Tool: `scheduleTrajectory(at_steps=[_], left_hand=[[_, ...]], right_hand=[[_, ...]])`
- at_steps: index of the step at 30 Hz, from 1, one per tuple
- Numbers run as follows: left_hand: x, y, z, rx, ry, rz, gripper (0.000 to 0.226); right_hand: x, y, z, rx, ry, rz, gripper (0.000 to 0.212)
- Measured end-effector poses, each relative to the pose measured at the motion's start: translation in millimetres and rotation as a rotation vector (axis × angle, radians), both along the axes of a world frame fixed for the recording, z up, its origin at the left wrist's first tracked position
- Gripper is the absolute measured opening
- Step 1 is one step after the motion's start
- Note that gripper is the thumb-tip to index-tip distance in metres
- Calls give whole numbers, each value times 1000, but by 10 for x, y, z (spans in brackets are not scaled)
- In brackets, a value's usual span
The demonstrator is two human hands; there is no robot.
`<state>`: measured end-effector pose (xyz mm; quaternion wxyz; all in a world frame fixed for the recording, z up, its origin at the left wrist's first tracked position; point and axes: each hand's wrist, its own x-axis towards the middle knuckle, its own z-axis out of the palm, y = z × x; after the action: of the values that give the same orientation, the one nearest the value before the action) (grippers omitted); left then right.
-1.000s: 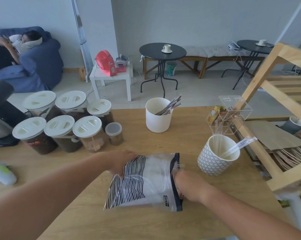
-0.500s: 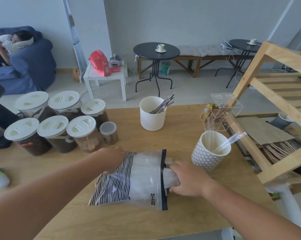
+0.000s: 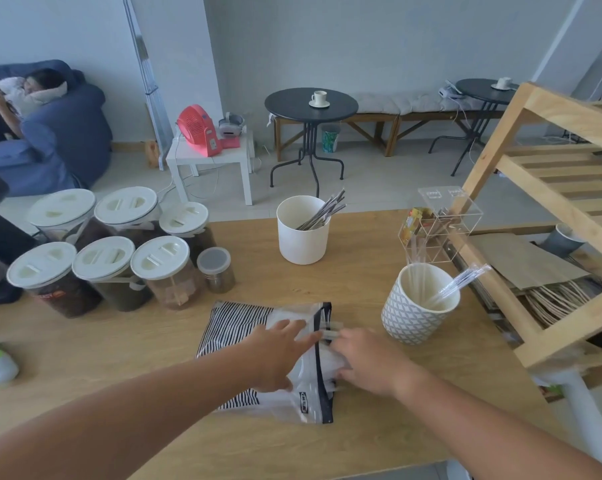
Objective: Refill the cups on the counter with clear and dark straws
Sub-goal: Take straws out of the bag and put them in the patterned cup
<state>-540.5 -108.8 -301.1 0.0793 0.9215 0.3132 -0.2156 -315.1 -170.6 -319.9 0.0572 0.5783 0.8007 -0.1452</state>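
Bag (image 3: 235, 325) under flat left hand (image 3: 275, 358), clear straws (image 3: 331, 333) in right hand (image 3: 368, 365).

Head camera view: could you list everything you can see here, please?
zip bag: one, clear with black stripes, counter middle
bagged straws: a bundle, clear, at the bag's mouth
white cup: one, back of counter, holds dark straws
patterned cup: one, grey-white, right of bag, holds clear straws
lidded jars: six, white lids, counter left
small jar: one, grey lid, beside them
organiser: one, clear, behind patterned cup
wooden shelf: one, right
red fan: one, on white side table
round tables: two, black, behind
left-hand grip: flat on bag
right-hand grip: holds bagged straws
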Motion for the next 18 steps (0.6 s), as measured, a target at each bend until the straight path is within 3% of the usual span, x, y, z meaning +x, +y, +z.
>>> scheduleTrajectory(at_steps=[3, 5, 10, 12, 18], left_hand=[[-93, 55, -19, 17, 0, 13, 120], [-147, 97, -22, 35, 1, 23, 120], [-229, 164, -45, 27, -10, 31, 119], [-234, 174, -58, 26, -18, 24, 120], [-237, 175, -56, 41, -32, 11, 119]], right_hand=[[79, 11, 21, 9, -22, 0, 28], [133, 33, 22, 1, -46, -13, 29], [24, 92, 19, -36, 52, -44, 71], [-82, 135, 7, -59, 48, -25, 75], [-213, 171, -47, -120, -41, -8, 57]])
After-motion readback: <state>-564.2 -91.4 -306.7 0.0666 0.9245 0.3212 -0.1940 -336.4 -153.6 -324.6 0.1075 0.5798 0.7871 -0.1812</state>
